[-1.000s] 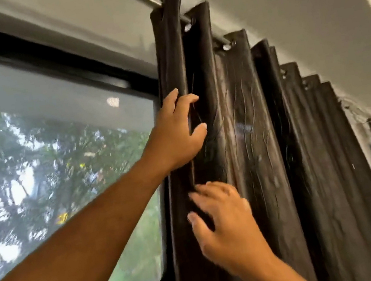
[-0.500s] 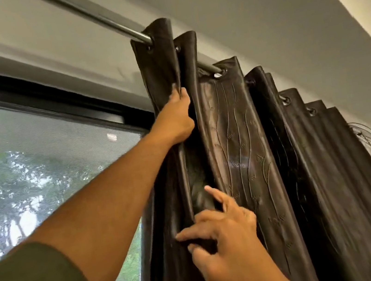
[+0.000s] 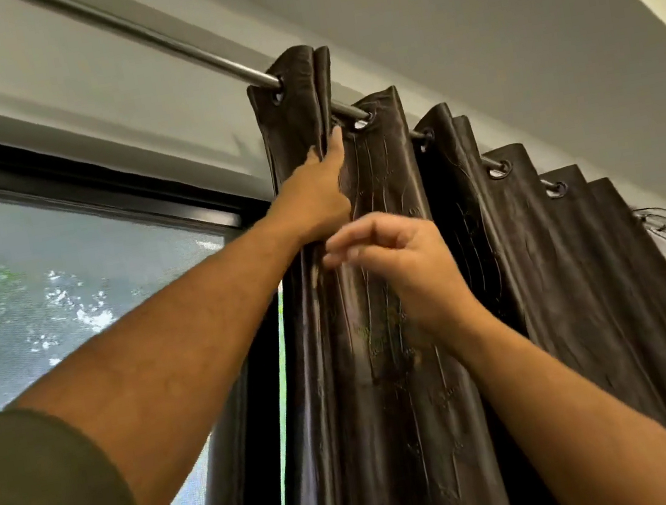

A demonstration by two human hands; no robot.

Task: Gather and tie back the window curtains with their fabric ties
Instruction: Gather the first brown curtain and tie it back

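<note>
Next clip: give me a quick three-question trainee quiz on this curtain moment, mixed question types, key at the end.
1. True or false: the left hand reaches up to the curtain folds just below the rod.
2. Multiple choice: the right hand is A) gripping the rod, B) in front of the curtain below the left hand, fingers curled, C) down out of view.
3. Short answer: how is the curtain hung on the rod?

Key
1. True.
2. B; it is blurred, so whether it pinches fabric cannot be told.
3. By metal eyelets threaded over the rod.
</note>
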